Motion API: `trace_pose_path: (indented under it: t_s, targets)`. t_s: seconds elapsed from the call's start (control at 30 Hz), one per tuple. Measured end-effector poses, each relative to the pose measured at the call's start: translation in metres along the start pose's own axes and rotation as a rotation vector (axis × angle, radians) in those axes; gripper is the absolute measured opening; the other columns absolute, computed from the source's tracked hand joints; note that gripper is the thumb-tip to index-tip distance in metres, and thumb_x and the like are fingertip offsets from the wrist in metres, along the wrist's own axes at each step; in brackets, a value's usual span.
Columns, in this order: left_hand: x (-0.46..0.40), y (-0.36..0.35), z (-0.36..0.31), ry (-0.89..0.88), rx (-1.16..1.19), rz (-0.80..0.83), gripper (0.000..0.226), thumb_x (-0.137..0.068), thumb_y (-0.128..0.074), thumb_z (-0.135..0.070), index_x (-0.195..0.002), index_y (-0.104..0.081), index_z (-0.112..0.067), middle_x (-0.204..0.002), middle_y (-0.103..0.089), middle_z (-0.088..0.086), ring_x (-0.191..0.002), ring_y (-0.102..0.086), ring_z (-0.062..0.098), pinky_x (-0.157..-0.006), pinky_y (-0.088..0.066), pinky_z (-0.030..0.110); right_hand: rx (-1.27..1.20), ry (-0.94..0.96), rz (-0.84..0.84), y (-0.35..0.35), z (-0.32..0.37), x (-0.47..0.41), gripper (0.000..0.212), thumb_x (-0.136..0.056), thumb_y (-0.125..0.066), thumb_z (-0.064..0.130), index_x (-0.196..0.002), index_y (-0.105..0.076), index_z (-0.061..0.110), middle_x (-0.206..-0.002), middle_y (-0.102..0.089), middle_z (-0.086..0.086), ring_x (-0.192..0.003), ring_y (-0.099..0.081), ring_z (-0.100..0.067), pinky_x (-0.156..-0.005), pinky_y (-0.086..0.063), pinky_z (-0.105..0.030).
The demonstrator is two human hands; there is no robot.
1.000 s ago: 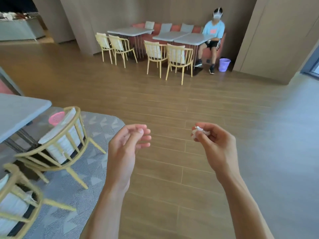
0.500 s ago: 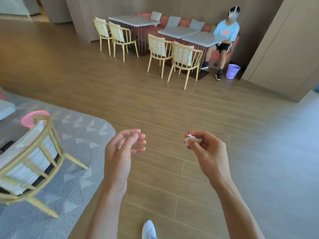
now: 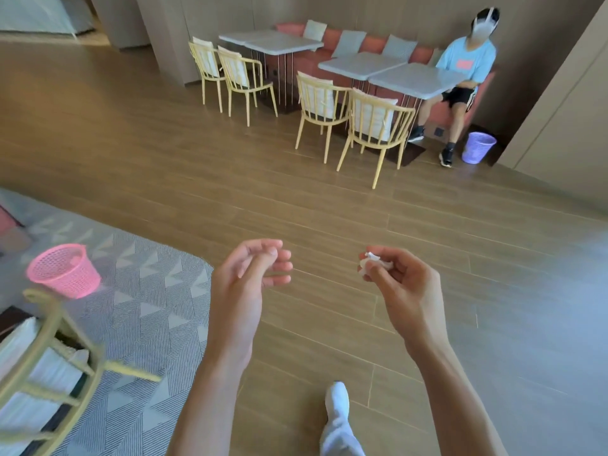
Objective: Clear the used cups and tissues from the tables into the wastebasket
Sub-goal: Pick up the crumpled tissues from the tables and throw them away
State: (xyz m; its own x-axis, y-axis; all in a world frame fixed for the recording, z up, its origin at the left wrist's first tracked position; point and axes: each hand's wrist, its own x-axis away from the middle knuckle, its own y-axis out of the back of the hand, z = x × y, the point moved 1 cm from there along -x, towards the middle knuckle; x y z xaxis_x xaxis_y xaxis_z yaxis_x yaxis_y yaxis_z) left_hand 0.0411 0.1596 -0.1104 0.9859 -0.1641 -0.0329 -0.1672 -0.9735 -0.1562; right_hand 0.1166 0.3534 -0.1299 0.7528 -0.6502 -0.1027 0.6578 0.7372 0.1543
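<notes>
1. Right hand [image 3: 399, 284], centre right of the frame: the thumb and curled fingers pinch a small crumpled wad of white tissue [image 3: 373, 263]. The wad shows at the fingertips; most of it is covered by the fingers.
2. Left hand [image 3: 245, 284], centre of the frame: the fingers hang loosely curled and hold nothing visible. It is apart from the right hand, at about the same height.
3. Location of the task item: the tissue is in the air over the brown wood-plank floor [image 3: 329, 209], not above any basket.
4. Nearest receptacle: a pink perforated plastic wastebasket [image 3: 64, 270] stands at the left of the frame on the grey patterned carpet [image 3: 148, 307], well apart from the right hand.
5. Second receptacle: a lilac perforated plastic wastebasket [image 3: 477, 147] stands at the upper right, beside the foot of a seated person [image 3: 460, 77] in a light blue shirt.
6. Progress, as judged: one tissue is collected and in transit; its drop into a basket is not yet done.
7. Remaining work: the grey rectangular tables [image 3: 388, 69] at the upper centre show no cups or tissues from this angle. Whether other tables need clearing cannot be told.
8. Hidden or unclear:
   - Both basket interiors are not visible.
   - The yellow wooden chair with white cushion [image 3: 42, 373] at the lower left is blurred and cut off by the frame edge.
   - A white shoe [image 3: 337, 403] appears at the bottom centre; the rest of the body is out of frame.
</notes>
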Motion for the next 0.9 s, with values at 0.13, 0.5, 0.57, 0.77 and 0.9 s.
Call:
trace_pose_path:
  t_s: [0.13, 0.5, 0.57, 0.77, 0.9]
  targets:
    - [-0.091, -0.026, 0.013, -0.027, -0.027, -0.077, 0.018, -0.1, -0.052, -0.002, -0.1, -0.07, 0.0, -0.096, -0.074, 0.017, -0.089, -0.072, 0.03, -0.082, -0.06, 0.044, -0.029, 0.014, 0.058, -0.032, -0.012, -0.105, 0.016, -0.095, -0.068, 0.005, -0.098, -0.075, 0.019, -0.081, -0.078, 0.003, -0.076, -0.074, -0.008, -0.072, -0.054, -0.014]
    - [-0.309, -0.062, -0.002, -0.109, -0.068, -0.304, 0.018, -0.099, -0.053, -0.001, -0.099, -0.071, -0.004, -0.094, -0.075, 0.014, -0.089, -0.072, 0.031, -0.082, -0.06, 0.045, -0.105, 0.02, 0.336, -0.141, 0.013, -0.346, 0.017, -0.096, -0.066, 0.006, -0.099, -0.074, 0.021, -0.086, -0.079, -0.001, -0.079, -0.075, -0.006, -0.071, -0.052, -0.011]
    - [-0.34, -0.055, 0.001, -0.116, -0.064, -0.348, 0.018, -0.099, -0.054, 0.0, -0.098, -0.071, -0.004, -0.095, -0.074, 0.016, -0.089, -0.072, 0.031, -0.083, -0.06, 0.047, -0.097, 0.023, 0.383, -0.168, 0.011, -0.378, 0.015, -0.096, -0.067, 0.008, -0.1, -0.074, 0.021, -0.085, -0.078, 0.001, -0.081, -0.075, -0.008, -0.075, -0.055, -0.015]
    - [-0.449, -0.02, 0.02, -0.119, -0.055, -0.444, 0.017, -0.099, -0.054, -0.001, -0.098, -0.071, -0.002, -0.096, -0.074, 0.018, -0.09, -0.072, 0.033, -0.083, -0.059, 0.048, -0.065, 0.039, 0.471, -0.267, -0.001, -0.465, 0.017, -0.095, -0.068, 0.006, -0.102, -0.075, 0.02, -0.084, -0.079, 0.003, -0.084, -0.076, -0.01, -0.084, -0.06, -0.028]
    - [-0.541, 0.012, 0.024, -0.128, -0.036, -0.481, 0.017, -0.099, -0.054, -0.001, -0.098, -0.071, -0.001, -0.097, -0.073, 0.019, -0.092, -0.071, 0.037, -0.084, -0.06, 0.049, -0.03, 0.068, 0.516, -0.343, 0.0, -0.526, 0.018, -0.094, -0.068, 0.007, -0.102, -0.075, 0.022, -0.082, -0.078, 0.003, -0.085, -0.076, -0.009, -0.087, -0.06, -0.035]
